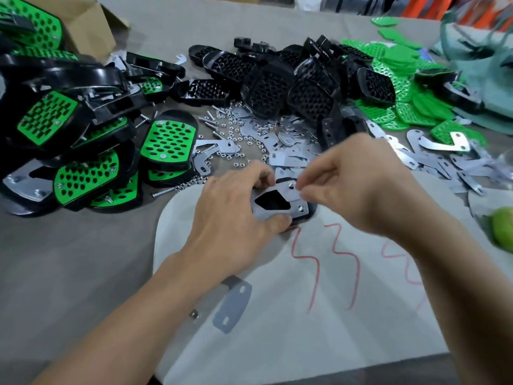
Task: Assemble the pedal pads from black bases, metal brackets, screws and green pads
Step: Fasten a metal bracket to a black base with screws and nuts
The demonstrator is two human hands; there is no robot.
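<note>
One flat grey metal plate with two slots (231, 307) lies nearest, on a white cloth with red scribbles (305, 343), with a tiny silver nut (193, 313) just beside it. Beyond, at the cloth's far edge, the left hand (233, 218) grips a black plastic base (270, 203), its fingers curled round the edges. A grey metal bracket with a diamond-shaped opening (277, 213) lies flat on top of the base. The right hand (358, 190) pinches a small silver fastener (291, 185) at the bracket's far corner between thumb and forefinger. Farther off, loose nuts and screws (230, 129) and flat metal brackets (291, 154) litter the grey table (69, 259). Finished green-and-black pedal pads (83, 134) are heaped at left, bare black bases (291, 90) in the middle and green perforated pads (402, 87) at right. Farthest back on the left sits a brown cardboard box (88, 26).
</note>
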